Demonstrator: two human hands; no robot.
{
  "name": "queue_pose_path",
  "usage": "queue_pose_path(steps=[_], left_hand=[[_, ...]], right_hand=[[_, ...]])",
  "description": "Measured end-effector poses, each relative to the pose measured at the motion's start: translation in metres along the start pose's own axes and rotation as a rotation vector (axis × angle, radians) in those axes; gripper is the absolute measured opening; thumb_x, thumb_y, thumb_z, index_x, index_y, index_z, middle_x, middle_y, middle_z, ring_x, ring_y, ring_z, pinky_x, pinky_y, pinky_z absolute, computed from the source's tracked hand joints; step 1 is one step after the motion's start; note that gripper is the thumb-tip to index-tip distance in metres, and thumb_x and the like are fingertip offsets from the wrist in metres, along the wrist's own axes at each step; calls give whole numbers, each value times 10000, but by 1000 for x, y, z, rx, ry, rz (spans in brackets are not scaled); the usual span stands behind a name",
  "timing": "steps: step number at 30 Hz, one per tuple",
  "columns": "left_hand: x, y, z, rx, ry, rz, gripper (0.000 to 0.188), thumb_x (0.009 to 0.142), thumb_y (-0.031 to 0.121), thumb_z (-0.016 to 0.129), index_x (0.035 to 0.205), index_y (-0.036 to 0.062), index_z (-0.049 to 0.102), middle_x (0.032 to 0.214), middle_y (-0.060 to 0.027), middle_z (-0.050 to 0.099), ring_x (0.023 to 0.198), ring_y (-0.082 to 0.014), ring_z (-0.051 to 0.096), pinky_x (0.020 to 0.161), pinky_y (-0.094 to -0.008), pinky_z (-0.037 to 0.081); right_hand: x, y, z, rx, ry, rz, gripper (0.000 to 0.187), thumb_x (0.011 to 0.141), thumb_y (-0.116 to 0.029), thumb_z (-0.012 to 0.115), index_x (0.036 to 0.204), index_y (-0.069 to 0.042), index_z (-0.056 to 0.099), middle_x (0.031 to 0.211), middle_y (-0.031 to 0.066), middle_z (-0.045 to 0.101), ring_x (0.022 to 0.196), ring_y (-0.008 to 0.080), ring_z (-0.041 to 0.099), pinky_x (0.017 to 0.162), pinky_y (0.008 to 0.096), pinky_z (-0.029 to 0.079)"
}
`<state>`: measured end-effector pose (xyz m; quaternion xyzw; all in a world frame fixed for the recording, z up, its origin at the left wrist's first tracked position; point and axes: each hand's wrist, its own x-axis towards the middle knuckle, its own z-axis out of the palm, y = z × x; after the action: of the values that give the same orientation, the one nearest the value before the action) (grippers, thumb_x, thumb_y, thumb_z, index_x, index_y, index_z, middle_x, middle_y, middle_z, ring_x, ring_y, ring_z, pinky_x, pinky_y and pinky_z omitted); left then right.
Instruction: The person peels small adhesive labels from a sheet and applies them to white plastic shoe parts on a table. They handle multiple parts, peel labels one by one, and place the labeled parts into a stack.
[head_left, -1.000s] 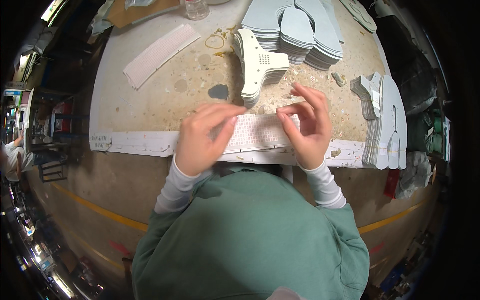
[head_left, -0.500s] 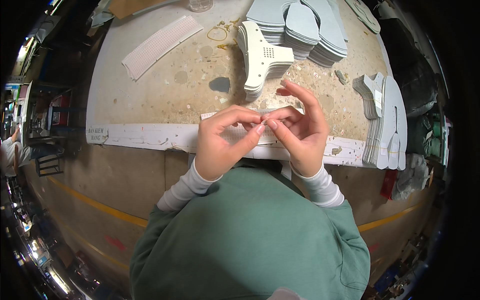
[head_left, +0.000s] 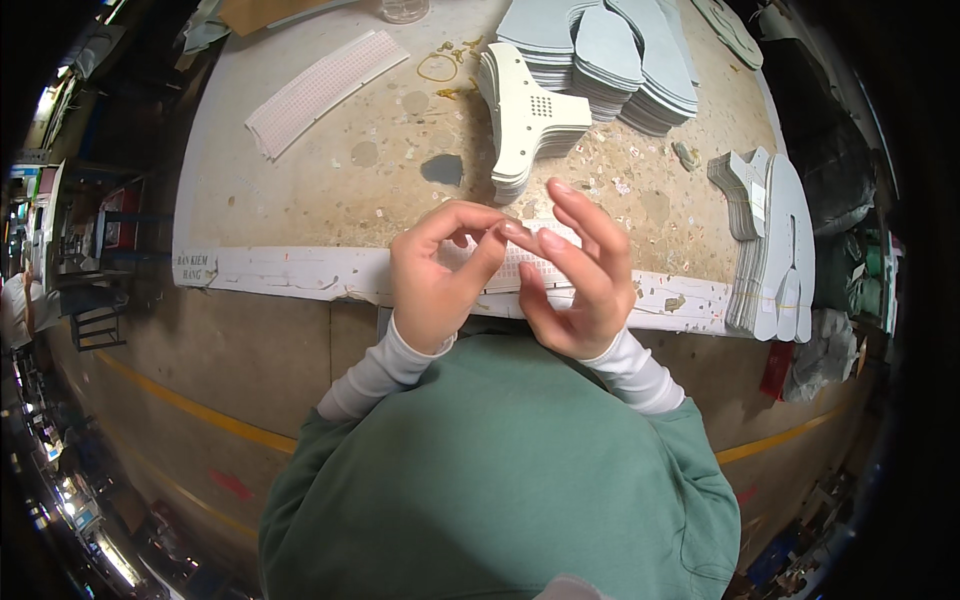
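Over the table's near edge, my left hand (head_left: 435, 265) is closed with thumb and index tip pinched together. What sits in that pinch, if anything, is too small to make out. My right hand (head_left: 585, 275) has its fingers apart and its thumb dropped away from them. One of its fingertips reaches the left hand's pinch and seems to touch it. Beneath both hands lies a white sheet with rows of small printed marks (head_left: 505, 278), partly covered by them. Beyond it stands a stack of cream T-shaped cut pieces (head_left: 535, 110) with punched holes.
A second printed sheet (head_left: 325, 95) lies at the far left of the table (head_left: 300, 195). Yellow rubber bands (head_left: 437, 68) are beside it. Stacks of pale blue-grey cut pieces (head_left: 610, 55) fill the back, and banded grey pieces (head_left: 765, 245) stand at the right edge.
My right thumb has come away from the left fingertips and moved down, so the right hand's pinch has opened. The right hand has shifted slightly left; the left hand remains pinched.
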<state>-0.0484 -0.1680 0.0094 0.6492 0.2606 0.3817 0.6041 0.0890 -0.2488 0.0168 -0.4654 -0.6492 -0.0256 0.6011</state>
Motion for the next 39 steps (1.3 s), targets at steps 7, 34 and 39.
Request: queue_pose_path(steps=[7, 34, 39], left_hand=[[0, 2, 1, 68, 81, 97, 103, 862, 44, 670, 950, 0, 701, 944, -77, 707, 782, -120, 610, 717, -255, 466], [17, -6, -42, 498, -404, -83, 105, 809, 43, 722, 887, -21, 689, 802, -56, 629, 713, -110, 609, 671, -246, 485], [18, -2, -43, 488, -434, -94, 103, 813, 37, 712, 883, -29, 677, 812, -58, 625, 729, -115, 613, 679, -248, 484]], right_hand=[[-3, 0, 6, -38, -15, 69, 643, 683, 195, 590, 1285, -31, 584, 1392, 287, 452, 1146, 350, 625, 858, 320, 597], [-5, 28, -20, 72, -416, 211, 585, 731, 155, 601, 1265, -84, 614, 1304, 180, 498, 1134, 321, 595, 857, 348, 560], [-8, 32, -16, 67, -422, 206, 627, 717, 166, 579, 1288, -90, 600, 1343, 172, 473, 1147, 315, 596, 870, 351, 556]])
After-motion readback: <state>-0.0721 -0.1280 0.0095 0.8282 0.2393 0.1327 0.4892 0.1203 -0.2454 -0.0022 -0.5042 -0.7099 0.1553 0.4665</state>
